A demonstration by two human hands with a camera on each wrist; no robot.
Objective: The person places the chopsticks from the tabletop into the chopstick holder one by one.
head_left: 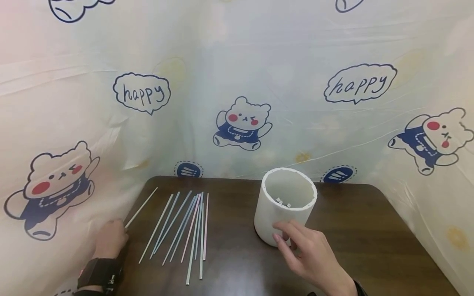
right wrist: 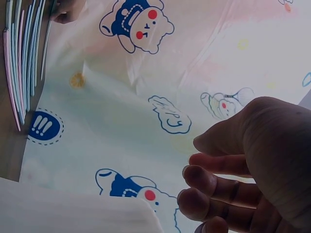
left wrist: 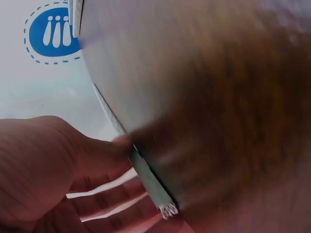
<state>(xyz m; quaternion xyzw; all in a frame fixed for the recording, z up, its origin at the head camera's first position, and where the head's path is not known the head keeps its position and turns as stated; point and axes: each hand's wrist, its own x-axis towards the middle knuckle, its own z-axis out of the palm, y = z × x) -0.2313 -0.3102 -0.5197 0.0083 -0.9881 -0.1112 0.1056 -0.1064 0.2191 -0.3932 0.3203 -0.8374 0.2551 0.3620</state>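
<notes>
At the table's left edge, my left hand (head_left: 111,237) holds the near end of a thin pale stick (head_left: 141,207). In the left wrist view the thumb lies against this stick (left wrist: 150,182), fingers under it, and its near tip looks rough and whitish. My right hand (head_left: 309,250) is in front of a white cylindrical container (head_left: 264,216), overlapping its lower wall in the head view. Its fingers are loosely bent and hold nothing, as the right wrist view shows. Small white pieces (head_left: 289,205) show inside the container. Several more thin sticks (head_left: 159,228), pale green, blue and pink, lie between the hands.
The dark wooden table (head_left: 237,255) has rounded far corners. A pale printed cloth (head_left: 289,49) with bears and lettering hangs around its back and sides. The container stands right of centre, and its rim (right wrist: 121,204) shows in the right wrist view.
</notes>
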